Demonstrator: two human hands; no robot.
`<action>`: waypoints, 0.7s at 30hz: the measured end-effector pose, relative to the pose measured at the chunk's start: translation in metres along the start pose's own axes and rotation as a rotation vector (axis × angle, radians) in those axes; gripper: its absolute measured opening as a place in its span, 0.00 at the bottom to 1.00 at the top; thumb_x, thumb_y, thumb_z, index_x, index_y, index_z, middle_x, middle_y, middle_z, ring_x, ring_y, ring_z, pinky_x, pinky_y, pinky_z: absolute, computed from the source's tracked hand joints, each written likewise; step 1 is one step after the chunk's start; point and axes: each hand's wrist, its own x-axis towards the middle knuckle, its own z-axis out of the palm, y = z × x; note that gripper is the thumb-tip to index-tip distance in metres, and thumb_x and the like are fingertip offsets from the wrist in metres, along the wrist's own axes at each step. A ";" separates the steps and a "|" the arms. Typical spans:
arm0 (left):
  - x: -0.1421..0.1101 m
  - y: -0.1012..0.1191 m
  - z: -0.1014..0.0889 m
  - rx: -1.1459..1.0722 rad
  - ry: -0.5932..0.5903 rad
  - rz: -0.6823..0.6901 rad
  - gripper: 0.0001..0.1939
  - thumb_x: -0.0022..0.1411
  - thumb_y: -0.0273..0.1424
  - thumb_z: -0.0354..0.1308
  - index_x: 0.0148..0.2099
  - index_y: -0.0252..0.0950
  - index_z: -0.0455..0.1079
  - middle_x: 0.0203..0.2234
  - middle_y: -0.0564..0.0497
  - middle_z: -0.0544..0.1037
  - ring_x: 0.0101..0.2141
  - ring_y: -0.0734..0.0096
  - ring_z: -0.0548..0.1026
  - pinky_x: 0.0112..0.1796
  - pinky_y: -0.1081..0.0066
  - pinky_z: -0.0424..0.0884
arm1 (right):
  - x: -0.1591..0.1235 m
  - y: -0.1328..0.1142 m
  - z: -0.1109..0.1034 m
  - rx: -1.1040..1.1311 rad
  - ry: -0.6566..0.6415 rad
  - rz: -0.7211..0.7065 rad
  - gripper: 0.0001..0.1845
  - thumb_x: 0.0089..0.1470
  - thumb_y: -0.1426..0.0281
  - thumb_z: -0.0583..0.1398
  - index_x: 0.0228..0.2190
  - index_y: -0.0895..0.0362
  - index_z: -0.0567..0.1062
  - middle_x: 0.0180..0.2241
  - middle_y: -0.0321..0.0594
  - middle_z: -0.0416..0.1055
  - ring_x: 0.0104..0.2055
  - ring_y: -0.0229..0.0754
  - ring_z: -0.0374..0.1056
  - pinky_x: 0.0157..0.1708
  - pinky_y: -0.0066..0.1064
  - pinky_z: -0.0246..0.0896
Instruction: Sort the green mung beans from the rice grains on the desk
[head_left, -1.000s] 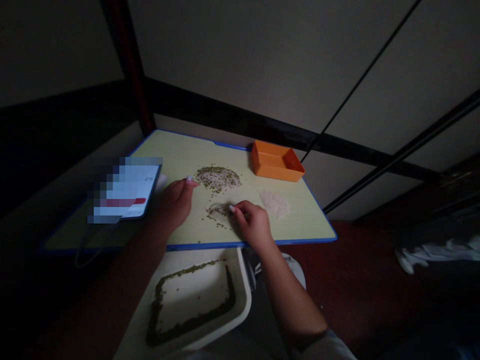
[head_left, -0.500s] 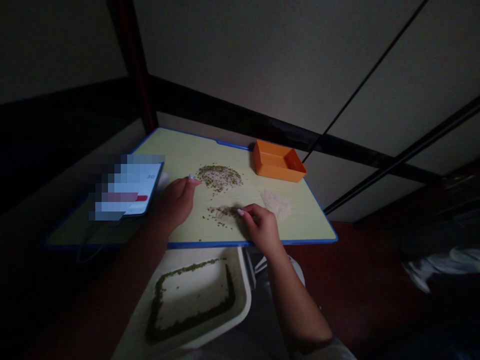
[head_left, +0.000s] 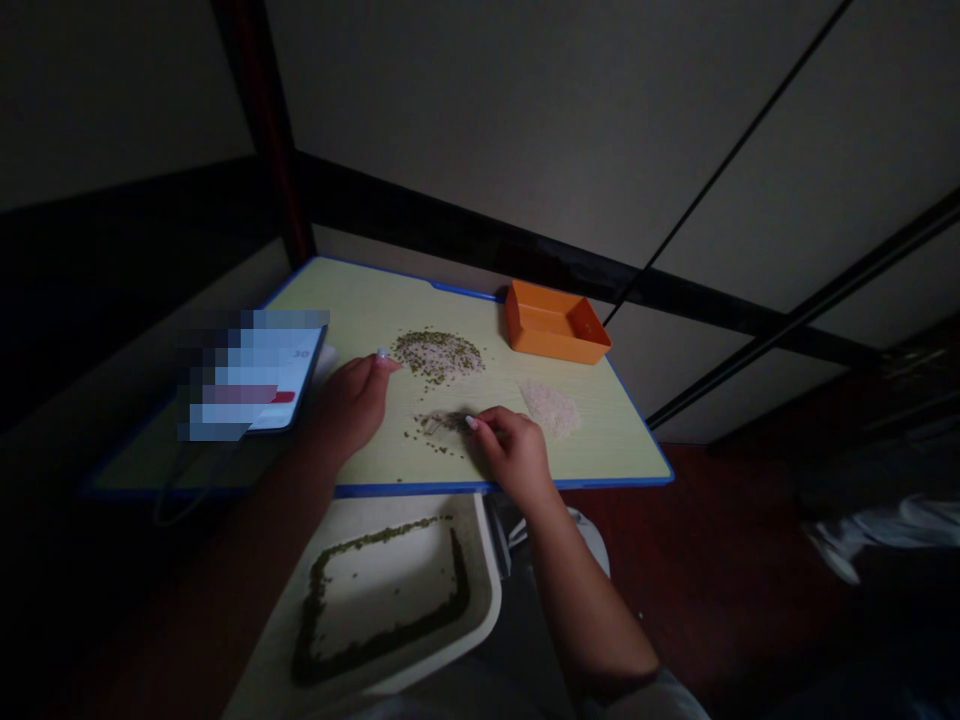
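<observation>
A mixed pile of green beans, probably mung beans, and white rice grains [head_left: 441, 355] lies mid-board. My left hand [head_left: 361, 398] rests at its left edge, thumb and fingers closed together; anything in them is too small to see. Nearer me is a smaller, thinly spread patch of beans and grains [head_left: 431, 425]. At the right end of that patch, my right hand [head_left: 516, 447] is pinched, its fingertips low over the board; what they hold, if anything, is hidden. Just beyond that hand sits a heap of white rice [head_left: 553, 408].
An orange box [head_left: 559, 325] stands at the board's far right corner. A phone with a lit screen [head_left: 281, 385] leans on the left, a cable below it. Under the blue-edged board [head_left: 615, 450], a white bin [head_left: 487, 590] holds green beans along its walls. A wall rises behind.
My right hand has shifted slightly left over the small patch of beans and grains. My left hand has stayed in place.
</observation>
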 end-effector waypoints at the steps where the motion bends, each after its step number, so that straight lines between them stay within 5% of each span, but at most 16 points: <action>1: 0.000 0.001 0.000 0.001 -0.001 -0.001 0.29 0.71 0.47 0.38 0.45 0.40 0.79 0.51 0.40 0.85 0.56 0.49 0.80 0.61 0.52 0.74 | -0.001 0.000 -0.001 0.007 0.004 0.010 0.10 0.66 0.65 0.63 0.33 0.53 0.82 0.30 0.40 0.84 0.34 0.44 0.78 0.38 0.31 0.67; 21: -0.001 0.002 -0.002 0.006 -0.003 0.012 0.32 0.71 0.50 0.37 0.46 0.40 0.79 0.51 0.40 0.84 0.56 0.51 0.80 0.61 0.54 0.74 | -0.003 0.005 -0.002 0.038 0.053 0.112 0.12 0.66 0.64 0.62 0.31 0.53 0.80 0.29 0.40 0.82 0.32 0.43 0.77 0.35 0.30 0.66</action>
